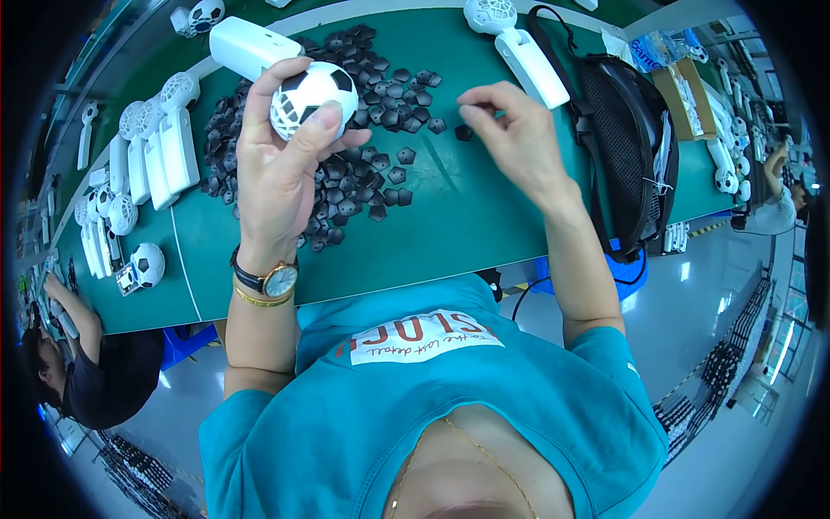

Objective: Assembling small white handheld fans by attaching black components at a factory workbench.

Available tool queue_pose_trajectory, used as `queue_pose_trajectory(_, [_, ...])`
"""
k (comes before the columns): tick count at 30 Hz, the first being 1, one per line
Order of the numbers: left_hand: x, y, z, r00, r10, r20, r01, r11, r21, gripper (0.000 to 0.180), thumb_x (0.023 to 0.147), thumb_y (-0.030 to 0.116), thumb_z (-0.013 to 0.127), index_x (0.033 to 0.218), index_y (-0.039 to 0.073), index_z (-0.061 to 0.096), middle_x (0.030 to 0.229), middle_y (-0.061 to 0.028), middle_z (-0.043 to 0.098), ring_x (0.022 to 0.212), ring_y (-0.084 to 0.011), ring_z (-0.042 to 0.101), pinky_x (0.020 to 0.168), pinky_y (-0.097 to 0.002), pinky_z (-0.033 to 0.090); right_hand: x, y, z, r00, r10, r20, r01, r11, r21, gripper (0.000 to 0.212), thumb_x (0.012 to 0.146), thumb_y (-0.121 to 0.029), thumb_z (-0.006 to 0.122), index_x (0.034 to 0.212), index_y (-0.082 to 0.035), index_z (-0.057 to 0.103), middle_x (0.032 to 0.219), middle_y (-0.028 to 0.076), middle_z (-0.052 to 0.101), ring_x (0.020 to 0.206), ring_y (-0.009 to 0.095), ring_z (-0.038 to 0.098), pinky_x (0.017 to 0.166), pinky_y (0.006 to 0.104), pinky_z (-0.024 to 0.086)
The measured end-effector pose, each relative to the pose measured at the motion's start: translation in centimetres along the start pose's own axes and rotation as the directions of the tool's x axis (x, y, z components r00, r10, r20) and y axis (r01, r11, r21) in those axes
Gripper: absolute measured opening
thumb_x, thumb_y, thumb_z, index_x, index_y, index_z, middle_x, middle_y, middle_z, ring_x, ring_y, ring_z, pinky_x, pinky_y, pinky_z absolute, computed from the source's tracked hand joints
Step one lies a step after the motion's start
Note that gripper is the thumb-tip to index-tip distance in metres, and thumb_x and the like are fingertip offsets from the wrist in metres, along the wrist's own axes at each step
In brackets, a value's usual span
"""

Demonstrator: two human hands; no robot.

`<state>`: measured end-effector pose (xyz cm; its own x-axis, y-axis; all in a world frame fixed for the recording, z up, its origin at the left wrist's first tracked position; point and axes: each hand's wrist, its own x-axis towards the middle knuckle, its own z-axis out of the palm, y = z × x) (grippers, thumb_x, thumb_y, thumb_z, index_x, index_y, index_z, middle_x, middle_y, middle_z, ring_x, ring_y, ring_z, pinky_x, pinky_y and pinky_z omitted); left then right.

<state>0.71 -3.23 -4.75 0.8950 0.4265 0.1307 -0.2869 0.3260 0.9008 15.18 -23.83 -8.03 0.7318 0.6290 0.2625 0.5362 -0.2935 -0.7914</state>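
Here, white-black ball (323,85) in left hand (276,173), fingers curled round it; no long axis. Right hand (524,137) half-curled, cannot tell if holding anything; ball at its nine o'clock, lone black pentagon (463,133) same way, nearer.

Black mesh bag (621,130), cardboard box (667,104), dark-shirted co-worker (112,381)

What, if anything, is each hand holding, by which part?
The left hand holds a patterned ball by its lower and left sides; for the right hand, I cannot tell.
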Motion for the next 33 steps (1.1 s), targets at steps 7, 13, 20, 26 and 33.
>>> queue_pose_trajectory(7, [0.2,-0.4,0.0,0.998,0.003,-0.063,0.003,0.996,0.090,0.045,0.094,0.013,0.059,0.135,0.006,0.041,0.112,-0.0113,0.057,0.102,-0.0212,0.061,0.086,-0.0418,0.058,0.2,-0.9,2.6,0.932,-0.355,0.068,0.350,0.840,-0.415,0.016,0.080,-0.010,0.071,0.093,-0.002,0.067,0.082,0.011,0.061,0.074,0.025,0.061,0.063,0.0356,0.050])
queue_pose_trajectory(13, [0.1,0.7,0.3,0.999,-0.026,-0.030,0.022,0.990,-0.143,0.041,0.102,0.023,0.044,0.139,0.007,0.034,0.116,-0.0127,0.054,0.108,-0.0257,0.059,0.095,-0.0461,0.052,0.3,-2.0,3.1,0.944,-0.225,0.241,0.329,0.683,-0.652,0.010,0.080,-0.007,0.068,0.087,-0.001,0.065,0.081,0.013,0.061,0.080,0.028,0.063,0.064,0.0405,0.051])
queue_pose_trajectory(20, [-0.2,1.7,1.0,0.999,0.009,-0.042,-0.018,0.971,-0.240,0.042,0.104,0.026,0.038,0.141,0.008,0.030,0.125,-0.0138,0.048,0.116,-0.0282,0.053,0.102,-0.0491,0.046,1.6,-3.1,1.8,0.941,-0.160,0.299,0.314,0.745,-0.589,0.015,0.080,-0.003,0.067,0.093,0.003,0.064,0.084,0.018,0.064,0.081,0.030,0.065,0.067,0.0374,0.054])
queue_pose_trajectory(26, [0.2,1.9,2.5,0.998,-0.001,-0.066,-0.021,0.945,-0.325,0.043,0.104,0.027,0.036,0.142,0.008,0.029,0.126,-0.0132,0.047,0.119,-0.0270,0.051,0.104,-0.0486,0.043,1.2,-7.5,2.2,0.990,0.103,0.093,-0.136,0.854,0.502,0.013,0.086,-0.004,0.067,0.096,0.003,0.063,0.094,0.012,0.068,0.088,0.018,0.066,0.069,0.0273,0.054])
queue_pose_trajectory(33, [0.2,1.3,3.9,0.999,-0.006,-0.052,-0.012,0.940,-0.341,0.044,0.105,0.031,0.036,0.142,0.008,0.028,0.126,-0.0120,0.047,0.116,-0.0253,0.050,0.100,-0.0439,0.043,1.0,-8.7,6.4,0.958,-0.185,-0.219,0.272,0.830,0.488,0.013,0.082,-0.001,0.072,0.092,-0.002,0.065,0.093,0.005,0.061,0.078,0.010,0.060,0.061,0.0211,0.048])
